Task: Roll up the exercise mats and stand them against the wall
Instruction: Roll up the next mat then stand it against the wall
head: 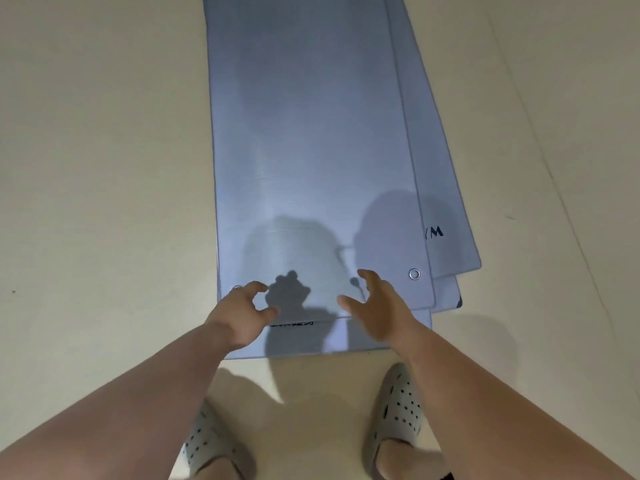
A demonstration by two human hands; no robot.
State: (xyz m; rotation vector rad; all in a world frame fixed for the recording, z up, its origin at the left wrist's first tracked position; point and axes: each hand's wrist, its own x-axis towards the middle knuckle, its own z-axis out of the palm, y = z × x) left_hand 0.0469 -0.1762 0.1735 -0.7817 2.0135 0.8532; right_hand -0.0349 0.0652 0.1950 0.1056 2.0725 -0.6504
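Note:
Several pale blue exercise mats lie flat in a loose stack on the floor, running away from me. The top mat (311, 150) has a metal eyelet (414, 274) near its right near corner. A lower mat (446, 216) pokes out to the right, with dark lettering on it. Another mat (304, 339) sticks out at the near end under my hands. My left hand (242, 313) hovers over the top mat's near left corner, fingers curled and apart, holding nothing. My right hand (375, 306) is spread over the near edge, also holding nothing.
Cream floor (104, 168) surrounds the mats on all sides. My two feet in grey perforated slippers (398, 407) stand just short of the mats' near end. No wall is in view.

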